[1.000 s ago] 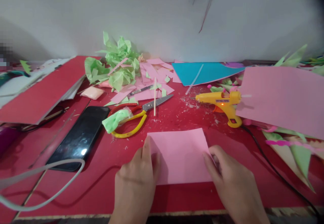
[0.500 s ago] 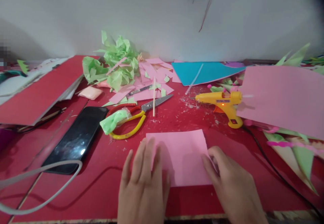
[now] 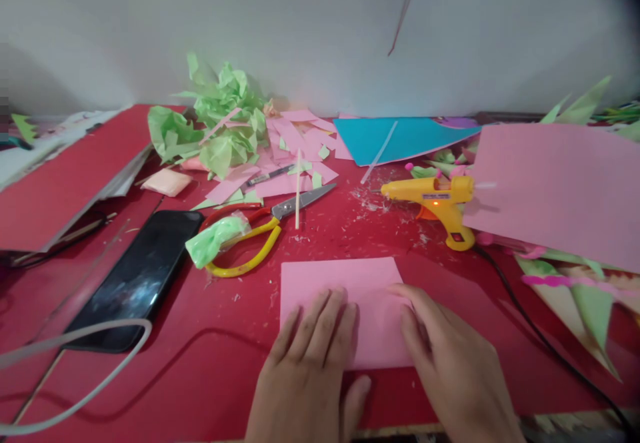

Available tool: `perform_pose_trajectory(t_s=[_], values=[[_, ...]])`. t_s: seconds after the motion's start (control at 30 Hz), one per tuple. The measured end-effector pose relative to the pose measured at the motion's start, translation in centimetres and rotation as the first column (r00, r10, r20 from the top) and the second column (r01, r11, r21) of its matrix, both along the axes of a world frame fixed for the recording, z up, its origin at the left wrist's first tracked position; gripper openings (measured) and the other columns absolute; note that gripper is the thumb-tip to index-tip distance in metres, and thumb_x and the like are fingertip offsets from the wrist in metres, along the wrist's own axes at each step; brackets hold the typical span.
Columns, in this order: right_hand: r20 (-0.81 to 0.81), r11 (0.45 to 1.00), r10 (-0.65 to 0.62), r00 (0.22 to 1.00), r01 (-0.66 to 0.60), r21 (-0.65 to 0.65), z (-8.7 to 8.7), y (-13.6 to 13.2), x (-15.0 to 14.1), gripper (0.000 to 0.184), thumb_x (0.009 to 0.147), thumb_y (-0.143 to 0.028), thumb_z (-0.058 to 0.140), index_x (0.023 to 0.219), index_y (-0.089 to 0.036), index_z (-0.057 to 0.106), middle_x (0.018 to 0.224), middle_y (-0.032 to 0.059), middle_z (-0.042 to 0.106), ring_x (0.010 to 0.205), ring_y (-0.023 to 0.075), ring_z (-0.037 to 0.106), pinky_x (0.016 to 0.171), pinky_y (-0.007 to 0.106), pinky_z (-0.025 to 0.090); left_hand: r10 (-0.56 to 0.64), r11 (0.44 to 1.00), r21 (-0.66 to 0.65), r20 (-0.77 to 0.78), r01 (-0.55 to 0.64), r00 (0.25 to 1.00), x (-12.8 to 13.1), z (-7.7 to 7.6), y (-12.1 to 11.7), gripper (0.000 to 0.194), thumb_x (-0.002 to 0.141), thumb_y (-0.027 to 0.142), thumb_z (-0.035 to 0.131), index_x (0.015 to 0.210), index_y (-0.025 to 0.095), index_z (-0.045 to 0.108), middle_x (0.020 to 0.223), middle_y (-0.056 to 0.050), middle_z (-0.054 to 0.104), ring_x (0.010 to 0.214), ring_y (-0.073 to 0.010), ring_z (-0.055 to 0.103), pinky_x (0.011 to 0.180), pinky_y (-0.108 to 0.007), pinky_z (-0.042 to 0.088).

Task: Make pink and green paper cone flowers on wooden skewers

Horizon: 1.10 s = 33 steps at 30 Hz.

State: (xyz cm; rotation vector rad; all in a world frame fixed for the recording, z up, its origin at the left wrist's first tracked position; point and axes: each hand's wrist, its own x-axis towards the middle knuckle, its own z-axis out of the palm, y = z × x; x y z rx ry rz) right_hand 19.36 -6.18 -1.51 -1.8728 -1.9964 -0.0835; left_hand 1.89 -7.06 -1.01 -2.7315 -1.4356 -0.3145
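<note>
A pink sheet of paper [image 3: 373, 276] lies flat on the red table [image 3: 210, 389] in front of me. My left hand [image 3: 313, 363] rests palm down on its left and middle part, fingers stretched out and the thumb off the lower edge. At the right edge is my right hand [image 3: 447, 356], its thumb and index finger touching the paper, the other fingers curled under and hidden. Beyond the paper lie scissors [image 3: 265, 236] with red and yellow handles, and a thin wooden stick [image 3: 298, 196] across their blades.
A yellow glue gun [image 3: 433, 196] with a lit orange light stands at right, its black cord [image 3: 530, 329] running to the front edge. Left are a black phone [image 3: 140, 276] and a white cable [image 3: 100, 329]. Crumpled green paper [image 3: 225, 123], pink scraps [image 3: 300, 136] and a blue sheet [image 3: 400, 137] lie behind.
My left hand has slid rightward from the paper's left edge onto its middle. The right index finger now reaches farther over the right side. The view has shifted slightly.
</note>
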Motion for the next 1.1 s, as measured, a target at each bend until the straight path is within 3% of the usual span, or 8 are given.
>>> perform_pose_trajectory(t_s=[0.2,0.47,0.97,1.1], values=[[0.017,1.0,0.015,1.0,-0.015,-0.001,-0.08,0.09,-0.04,0.033,0.081,-0.019,0.028,0.094,-0.019,0.059,0.082,0.0042,0.069,0.07,0.0177,0.065,0.056,0.027,0.05,-0.032,0.999,-0.007,-0.053,0.032,0.998,-0.03,0.11,0.1,0.051,0.085,0.048,0.029,0.13,0.024,0.034,0.134,-0.002,0.038,0.122,-0.0188,0.034,0.097,-0.035,0.028],[0.025,1.0,0.024,0.999,-0.024,-0.003,-0.27,0.06,0.02,0.034,0.081,-0.019,0.028,0.095,-0.018,0.059,0.084,0.0049,0.069,0.071,0.0178,0.065,0.057,0.028,0.051,-0.196,0.978,0.049,-0.099,0.202,0.976,-0.42,-0.3,-0.37,0.056,0.082,0.055,0.029,0.132,0.029,0.027,0.135,0.001,0.037,0.122,-0.0177,0.032,0.097,-0.03,0.024],[0.029,1.0,-0.005,1.0,0.005,0.001,-0.15,0.12,-0.13,0.033,0.084,-0.025,0.028,0.093,-0.019,0.06,0.082,0.004,0.069,0.067,0.0182,0.065,0.054,0.028,0.05,-0.202,0.977,0.045,-0.129,0.209,0.971,-0.41,-0.43,-0.49,0.061,0.08,0.059,0.029,0.133,0.028,0.026,0.136,-0.001,0.035,0.123,-0.0197,0.029,0.1,-0.036,0.018],[0.022,1.0,-0.011,1.0,0.011,0.0,-0.09,0.21,-0.26,0.032,0.083,-0.024,0.03,0.095,-0.019,0.06,0.082,0.0046,0.069,0.066,0.0174,0.065,0.053,0.027,0.049,-0.199,0.98,-0.015,-0.121,0.199,0.972,-0.34,-0.34,-0.53,0.061,0.08,0.059,0.03,0.133,0.03,0.023,0.137,-0.001,0.034,0.122,-0.0208,0.031,0.099,-0.038,0.021]])
